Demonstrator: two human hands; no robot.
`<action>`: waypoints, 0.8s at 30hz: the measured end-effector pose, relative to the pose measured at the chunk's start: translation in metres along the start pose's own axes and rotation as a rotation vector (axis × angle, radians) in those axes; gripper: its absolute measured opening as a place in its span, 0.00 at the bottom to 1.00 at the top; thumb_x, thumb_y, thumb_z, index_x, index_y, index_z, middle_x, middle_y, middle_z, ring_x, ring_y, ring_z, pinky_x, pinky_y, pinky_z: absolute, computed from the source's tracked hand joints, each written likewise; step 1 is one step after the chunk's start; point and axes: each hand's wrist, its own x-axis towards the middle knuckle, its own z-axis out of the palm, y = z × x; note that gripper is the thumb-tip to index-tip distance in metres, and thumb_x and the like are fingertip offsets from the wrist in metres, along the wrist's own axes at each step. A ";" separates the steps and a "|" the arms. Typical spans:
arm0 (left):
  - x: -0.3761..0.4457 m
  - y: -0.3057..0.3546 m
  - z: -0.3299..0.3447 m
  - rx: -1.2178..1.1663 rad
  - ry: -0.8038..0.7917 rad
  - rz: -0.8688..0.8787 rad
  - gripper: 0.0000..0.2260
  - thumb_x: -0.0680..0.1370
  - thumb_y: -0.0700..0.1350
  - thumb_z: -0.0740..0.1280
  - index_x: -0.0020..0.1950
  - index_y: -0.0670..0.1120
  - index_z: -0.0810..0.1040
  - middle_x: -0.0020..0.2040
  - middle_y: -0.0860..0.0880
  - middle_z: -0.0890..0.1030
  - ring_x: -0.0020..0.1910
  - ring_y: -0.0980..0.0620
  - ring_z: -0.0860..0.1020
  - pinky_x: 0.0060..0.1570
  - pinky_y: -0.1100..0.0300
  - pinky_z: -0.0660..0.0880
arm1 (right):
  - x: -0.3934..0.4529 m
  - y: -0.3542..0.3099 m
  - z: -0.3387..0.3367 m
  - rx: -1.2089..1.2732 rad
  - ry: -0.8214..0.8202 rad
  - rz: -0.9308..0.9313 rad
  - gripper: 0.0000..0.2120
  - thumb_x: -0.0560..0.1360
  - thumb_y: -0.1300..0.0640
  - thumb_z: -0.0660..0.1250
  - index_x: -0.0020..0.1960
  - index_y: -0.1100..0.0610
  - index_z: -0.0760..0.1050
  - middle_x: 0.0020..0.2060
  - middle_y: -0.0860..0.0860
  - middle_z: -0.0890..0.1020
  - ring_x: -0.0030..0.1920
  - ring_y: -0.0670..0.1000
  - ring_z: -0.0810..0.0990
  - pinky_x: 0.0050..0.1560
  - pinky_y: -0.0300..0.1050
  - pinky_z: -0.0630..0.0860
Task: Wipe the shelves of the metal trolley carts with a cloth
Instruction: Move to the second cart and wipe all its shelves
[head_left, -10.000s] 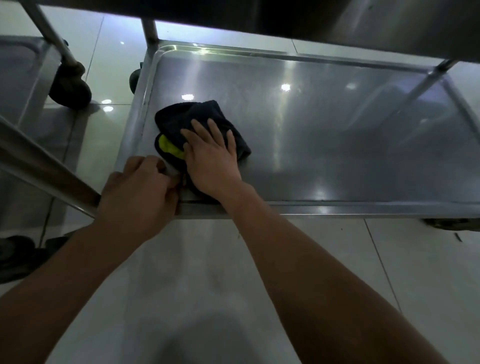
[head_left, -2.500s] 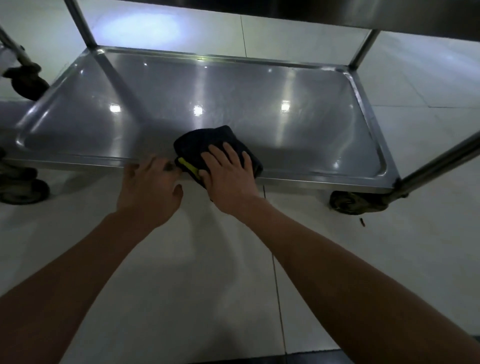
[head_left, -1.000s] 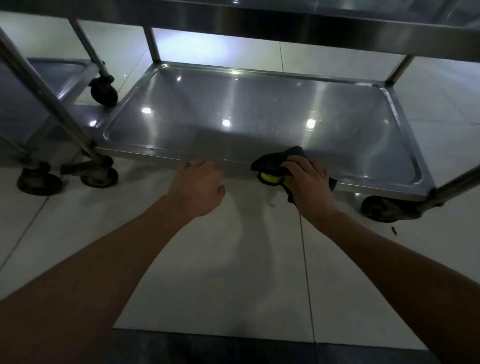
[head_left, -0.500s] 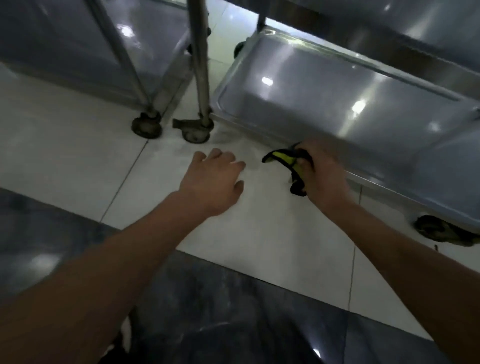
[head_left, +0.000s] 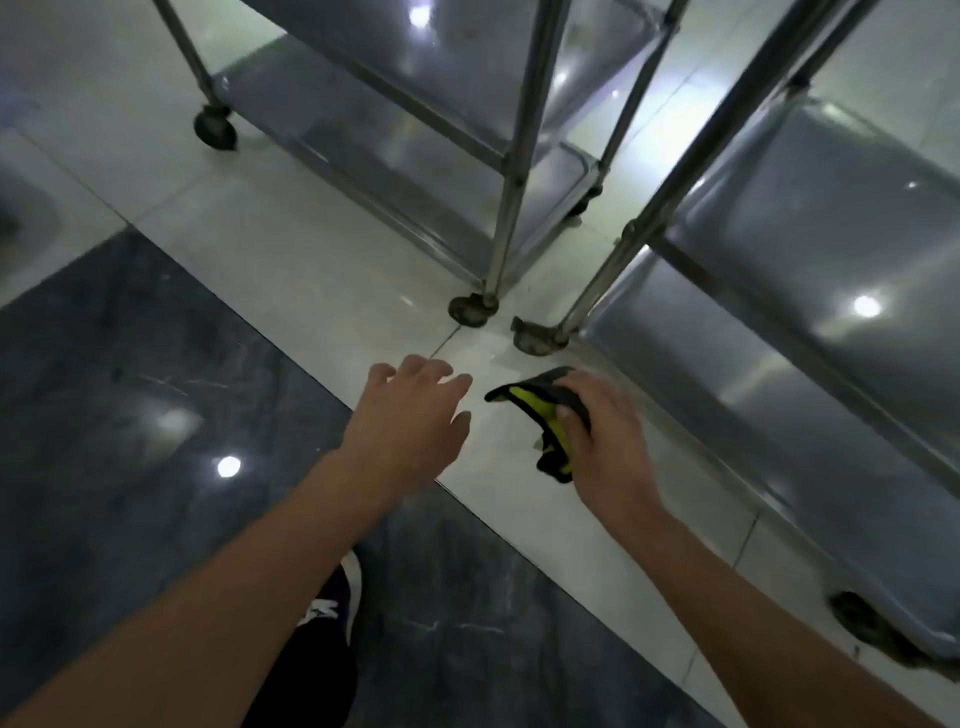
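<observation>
**Cloth is being held above the floor, in front of two trolley carts**

Nearest to the camera, a dark shoe (head_left: 332, 603) is standing on the dark marble floor strip (head_left: 130, 405), between the two forearms. A little further, the left hand (head_left: 410, 415) is hovering over the white tile floor (head_left: 291, 270) with relaxed, spread fingers and is holding nothing. Just beside it, the right hand (head_left: 602, 436) is gripping the cloth (head_left: 545, 415), a dark cloth with a yellow side. The cloth is bunched, is hanging in the air over the white tiles, and is touching no shelf. Its long axis is running from the upper left, toward the left hand, down to the lower right under the palm.

Beyond the hands, two castor wheels (head_left: 472, 309) are standing near each other, one from each cart. The right trolley cart (head_left: 810, 270) is standing close to the right hand, and its lower shelf edge is passing just beside the wrist. The left trolley cart (head_left: 415, 104) is standing further away. Between both carts a narrow gap of floor is staying free. On the left side, the tiles are giving wide open room.
</observation>
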 end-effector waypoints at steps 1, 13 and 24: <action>-0.011 -0.006 -0.018 -0.024 -0.007 -0.027 0.19 0.82 0.56 0.58 0.72 0.53 0.70 0.72 0.51 0.71 0.71 0.48 0.67 0.68 0.47 0.62 | -0.004 -0.022 -0.005 0.029 0.027 0.006 0.12 0.82 0.64 0.61 0.58 0.51 0.76 0.55 0.44 0.78 0.55 0.52 0.77 0.60 0.52 0.74; -0.106 -0.130 -0.262 -0.143 0.025 -0.169 0.23 0.83 0.58 0.54 0.79 0.58 0.61 0.77 0.56 0.63 0.77 0.52 0.59 0.72 0.52 0.57 | 0.020 -0.321 -0.101 0.151 0.070 -0.159 0.24 0.81 0.68 0.62 0.53 0.35 0.71 0.49 0.29 0.77 0.48 0.31 0.77 0.48 0.25 0.72; -0.076 -0.213 -0.428 -0.143 0.096 -0.099 0.22 0.83 0.58 0.56 0.77 0.57 0.66 0.75 0.55 0.69 0.74 0.52 0.64 0.69 0.49 0.62 | 0.120 -0.481 -0.150 0.207 0.217 -0.014 0.13 0.80 0.66 0.62 0.57 0.50 0.76 0.51 0.45 0.78 0.50 0.39 0.73 0.52 0.23 0.65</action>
